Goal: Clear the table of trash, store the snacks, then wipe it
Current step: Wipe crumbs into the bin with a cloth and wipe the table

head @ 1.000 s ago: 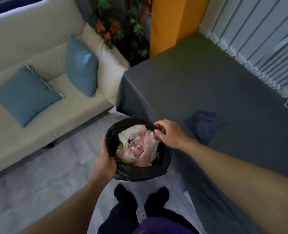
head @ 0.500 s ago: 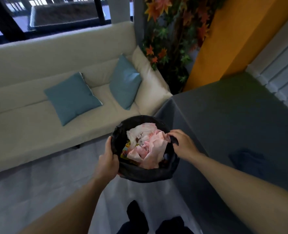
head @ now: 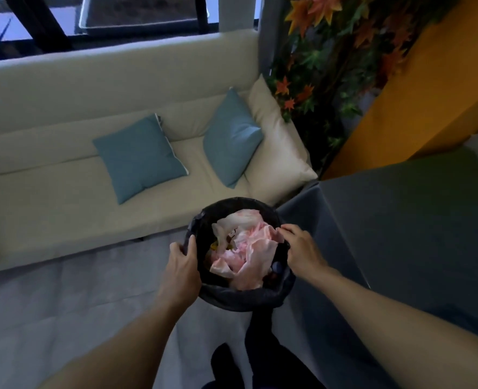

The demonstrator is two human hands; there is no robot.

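A round trash bin point(head: 240, 300) lined with a black bag is held in the air in front of me, above the floor beside the table's left edge. Crumpled pink and white wrappers point(head: 249, 248) fill it. My left hand point(head: 183, 269) grips the bin's left rim, thumb inside. My right hand point(head: 302, 252) grips the right rim, fingers curled over the bag's edge. The table point(head: 406, 220), covered in a dark grey cloth, lies to the right.
A cream sofa point(head: 64, 203) with two teal cushions point(head: 138, 157) stands ahead across the grey tiled floor point(head: 64, 304). An artificial plant point(head: 330, 66) and an orange pillar point(head: 428, 94) stand behind the table's far corner. My dark-clad legs point(head: 260, 360) are below the bin.
My view has swung left and up toward the sofa. The bin has risen with both hands still on its rim. The dark cloth on the table has left the view.
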